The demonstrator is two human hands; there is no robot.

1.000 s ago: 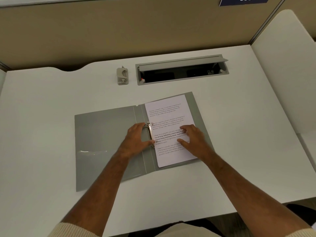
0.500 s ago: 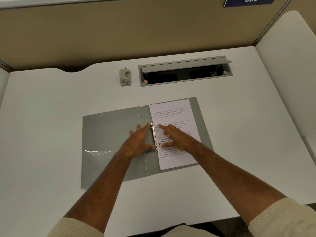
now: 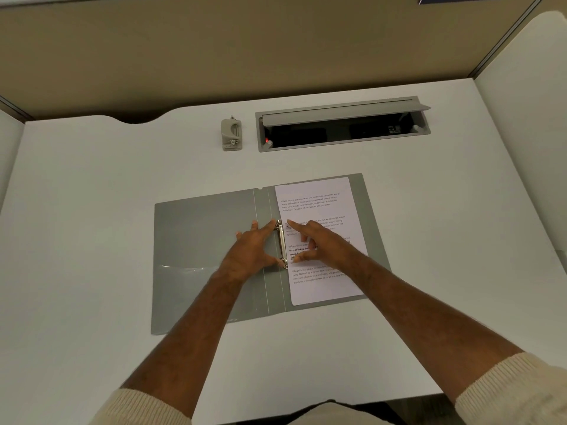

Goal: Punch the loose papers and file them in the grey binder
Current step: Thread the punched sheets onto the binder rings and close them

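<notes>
Lying open, grey binder (image 3: 208,240) holds papers (image 3: 319,240); both hands' grip spread at ring clasp (image 3: 281,243).

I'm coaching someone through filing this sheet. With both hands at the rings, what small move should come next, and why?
Probably press the rings shut. The paper already lies flat on the right half of the open binder, its left edge at the rings. The left hand spans the metal mechanism with finger and thumb, and the right hand presses the sheet beside it. Whether the rings are already closed is too small to tell.
</notes>
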